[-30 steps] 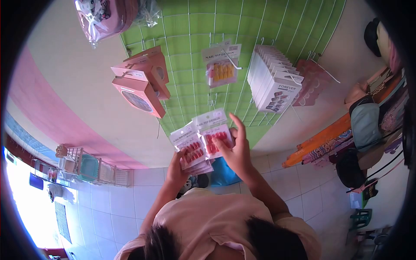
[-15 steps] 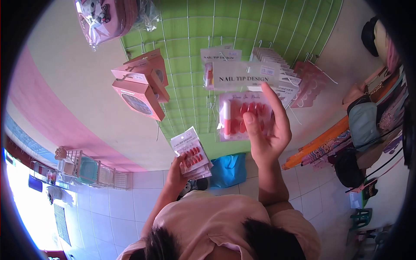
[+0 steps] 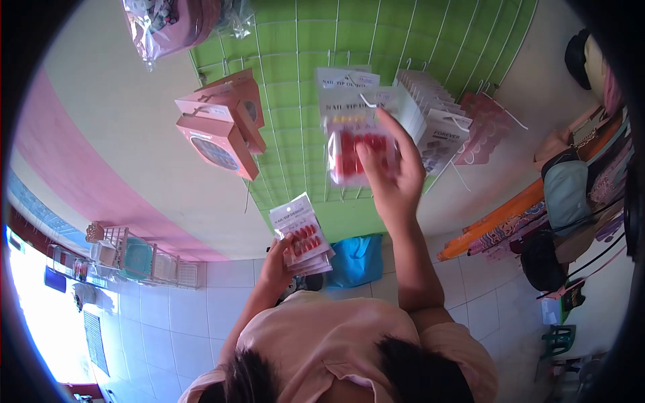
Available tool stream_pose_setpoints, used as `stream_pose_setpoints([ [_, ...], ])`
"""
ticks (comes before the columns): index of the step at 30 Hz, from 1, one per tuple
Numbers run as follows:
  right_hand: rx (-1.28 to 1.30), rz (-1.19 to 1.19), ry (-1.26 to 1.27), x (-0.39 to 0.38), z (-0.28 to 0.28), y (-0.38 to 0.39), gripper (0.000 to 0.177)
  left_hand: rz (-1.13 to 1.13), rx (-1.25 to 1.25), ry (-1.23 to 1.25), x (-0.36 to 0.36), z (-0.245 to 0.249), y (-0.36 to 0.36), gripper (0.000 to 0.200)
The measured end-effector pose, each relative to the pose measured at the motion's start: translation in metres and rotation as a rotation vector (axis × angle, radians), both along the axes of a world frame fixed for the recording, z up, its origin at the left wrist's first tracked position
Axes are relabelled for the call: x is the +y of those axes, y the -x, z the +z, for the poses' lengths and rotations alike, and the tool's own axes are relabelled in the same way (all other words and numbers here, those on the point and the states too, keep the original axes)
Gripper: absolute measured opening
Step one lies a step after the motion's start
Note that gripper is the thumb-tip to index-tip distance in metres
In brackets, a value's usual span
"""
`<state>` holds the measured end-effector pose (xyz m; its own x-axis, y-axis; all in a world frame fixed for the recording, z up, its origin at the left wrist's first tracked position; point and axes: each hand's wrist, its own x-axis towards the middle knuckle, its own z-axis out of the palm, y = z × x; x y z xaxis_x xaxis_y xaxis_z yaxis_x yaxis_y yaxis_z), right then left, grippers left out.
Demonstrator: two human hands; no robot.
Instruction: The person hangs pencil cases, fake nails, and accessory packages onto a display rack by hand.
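Observation:
Up at the wire grid, my right hand is closed on a clear pack of red press-on nails, thumb across its front. The tip of a white display hook shows at the top of that pack's header. Behind it hangs another nail tip pack. Lower down, my left hand grips a small stack of press-on nail packs, the front one showing rows of red nails.
The white wire grid covers a green panel. Pink boxes hang left of my right hand, white FOREVER packs to its right. A blue bag sits below on the tiled floor. Fabrics and bags hang at far right.
My right hand has moved left and slightly farther in with its nail pack, which now has the hook's tip at its header. My left hand and its stack have barely shifted.

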<state>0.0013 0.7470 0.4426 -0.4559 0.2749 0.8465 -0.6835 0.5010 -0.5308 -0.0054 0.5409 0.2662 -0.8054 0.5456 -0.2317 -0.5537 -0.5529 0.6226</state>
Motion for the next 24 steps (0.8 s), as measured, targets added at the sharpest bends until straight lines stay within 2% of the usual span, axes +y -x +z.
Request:
stream_pose_setpoints([
  [3, -0.013, 0.033, 0.073, 0.011, -0.023, 0.04, 0.044, 0.022, 0.027, 0.05, 0.001, 0.007, -0.002, 0.039],
  [4, -0.016, 0.16, 0.179, 0.012, -0.032, 0.05, 0.047, 0.023, 0.037, 0.068, 0.001, 0.008, -0.003, 0.04],
  [7, 0.069, -0.215, 0.016, 0.001, -0.042, 0.036, 0.051, 0.098, 0.046, 0.118, 0.004, 0.001, 0.0, 0.047],
  [9, 0.064, -0.228, 0.102, -0.008, -0.076, 0.025, 0.053, 0.116, 0.059, 0.138, 0.003, -0.002, 0.0, 0.051],
  [11, -0.122, -0.222, 0.07, -0.022, -0.111, 0.006, 0.049, 0.133, 0.072, 0.147, 0.003, -0.002, 0.001, 0.053],
  [13, -0.408, -0.109, 0.085, -0.038, -0.126, -0.012, 0.046, 0.138, 0.081, 0.153, 0.004, 0.0, 0.001, 0.054],
  [15, -0.59, 0.055, 0.054, -0.04, -0.143, -0.015, 0.038, 0.128, 0.108, 0.229, 0.003, -0.003, -0.001, 0.053],
  [16, -0.58, 0.092, 0.098, -0.041, -0.147, -0.015, 0.029, 0.12, 0.125, 0.265, 0.002, -0.003, -0.001, 0.053],
  [19, -0.63, 0.106, 0.122, -0.035, -0.135, -0.018, 0.024, 0.08, -0.099, 0.013, 0.0, 0.001, 0.0, 0.048],
  [20, -0.551, 0.067, 0.085, -0.033, -0.127, -0.017, 0.019, 0.052, -0.122, -0.003, -0.001, 0.0, 0.001, 0.046],
  [23, -0.379, 0.138, 0.087, -0.02, -0.095, -0.02, 0.024, -0.035, -0.158, -0.047, -0.001, 0.0, 0.006, 0.041],
  [24, -0.224, 0.137, 0.094, -0.02, -0.079, -0.024, 0.031, -0.065, -0.151, -0.054, -0.001, 0.006, 0.005, 0.039],
])
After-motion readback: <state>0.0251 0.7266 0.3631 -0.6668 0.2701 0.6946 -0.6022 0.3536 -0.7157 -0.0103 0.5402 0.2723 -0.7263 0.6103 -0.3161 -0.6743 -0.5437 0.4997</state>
